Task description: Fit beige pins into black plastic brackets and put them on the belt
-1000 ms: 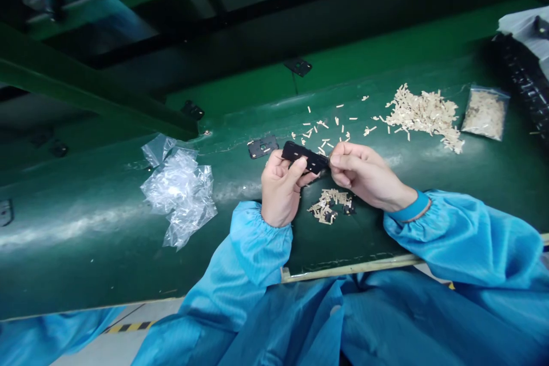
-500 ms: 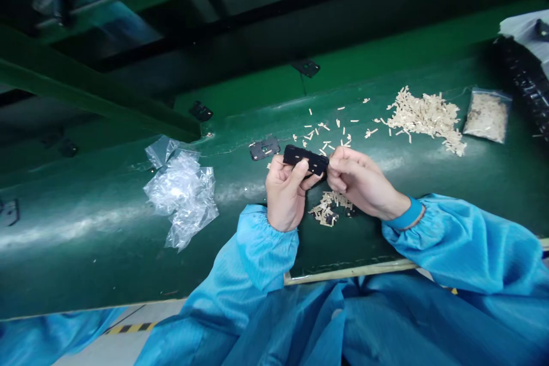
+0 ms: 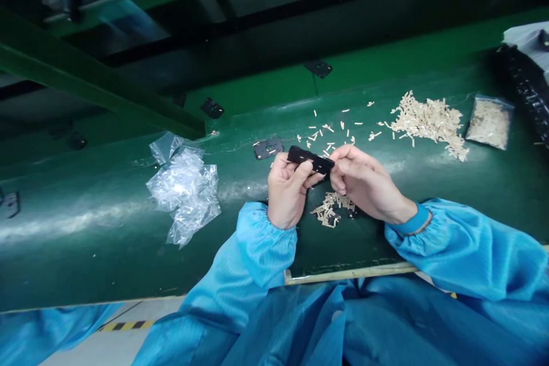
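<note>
My left hand (image 3: 288, 194) grips a flat black plastic plate (image 3: 309, 160) with small holes, its thumb pressed on the near face. The plate is held tilted above the green table (image 3: 240, 223). At the plate's right end, my right hand (image 3: 364, 183) has thumb and index finger pinched together; whether a small part sits between them is too small to see. A small heap of pale strips (image 3: 329, 209), mixed with some black bits, lies on the table below the hands. Just left of the held plate lies a similar black plate (image 3: 268, 148).
Crumpled clear plastic bags (image 3: 182, 189) lie at the left. Loose pale strips lead to a larger pile (image 3: 429, 120) on the right, beside a filled zip bag (image 3: 489, 122). A green beam (image 3: 107, 86) crosses the upper left. Another black plate (image 3: 318, 68) lies farther back.
The whole view has shifted slightly. The black plate is turned a little more edge-on, while both hands keep nearly the same grip and place.
</note>
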Demonstrator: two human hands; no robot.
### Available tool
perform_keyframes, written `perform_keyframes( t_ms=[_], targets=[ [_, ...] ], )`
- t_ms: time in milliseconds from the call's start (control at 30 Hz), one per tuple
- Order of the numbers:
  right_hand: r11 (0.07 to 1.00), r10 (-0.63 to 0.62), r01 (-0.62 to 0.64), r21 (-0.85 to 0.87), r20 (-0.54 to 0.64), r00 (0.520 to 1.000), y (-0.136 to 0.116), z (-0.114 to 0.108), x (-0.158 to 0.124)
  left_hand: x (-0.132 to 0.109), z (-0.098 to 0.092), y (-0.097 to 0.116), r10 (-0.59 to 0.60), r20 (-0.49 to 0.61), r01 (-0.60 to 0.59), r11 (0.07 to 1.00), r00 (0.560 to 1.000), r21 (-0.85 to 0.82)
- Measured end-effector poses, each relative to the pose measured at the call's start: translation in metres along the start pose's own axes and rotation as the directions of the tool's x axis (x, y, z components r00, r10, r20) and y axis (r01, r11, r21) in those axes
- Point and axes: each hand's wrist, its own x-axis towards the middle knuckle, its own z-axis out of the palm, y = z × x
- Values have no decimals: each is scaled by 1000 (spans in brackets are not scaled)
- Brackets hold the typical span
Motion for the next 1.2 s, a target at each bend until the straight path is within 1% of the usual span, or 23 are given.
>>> perform_keyframes(
  t_ms=[67, 300, 533, 633, 767, 833, 867, 967, 1033, 1067, 1200],
  targets=[
    [999, 30, -30, 24, 22, 999, 1, 2, -2, 0, 0, -1, 29, -4, -29, 999, 1000, 23],
    [992, 91, -93, 82, 27, 995, 3, 4, -4, -1, -1, -4, 107, -38, -102, 988, 994, 112],
    [969, 108, -115, 218, 43, 993, 4, 2, -3, -5, -5, -9, 167, 12, -168, 976, 986, 136],
    [959, 146, -153, 240, 49, 988, 2, 0, -1, -5, -5, -10, 157, 28, -160, 975, 987, 156],
    [956, 205, -205, 208, 19, 979, -4, 0, 1, -3, -2, -6, 77, -19, -73, 986, 997, 147],
    [968, 191, -187, 168, -9, 982, -5, 0, 1, -2, 0, -3, 41, -43, -35, 992, 998, 119],
    [979, 161, -157, 133, -22, 987, -5, 0, 0, -2, 0, -1, 30, -50, -25, 994, 998, 107],
    [999, 1, -3, -42, -59, 998, -2, -3, -1, -2, 0, 0, 19, -68, -11, 994, 997, 108],
    [978, -103, 87, -187, -76, 992, 0, -5, -1, -2, -1, 0, 20, -80, -10, 991, 997, 130],
    [960, -139, 113, -258, -83, 987, 1, -5, -1, -2, -2, -1, 24, -82, -12, 990, 996, 143],
    [872, -240, 140, -468, -160, 958, 3, -1, -2, -3, -2, -2, 48, -78, -33, 981, 996, 192]
  ],
)
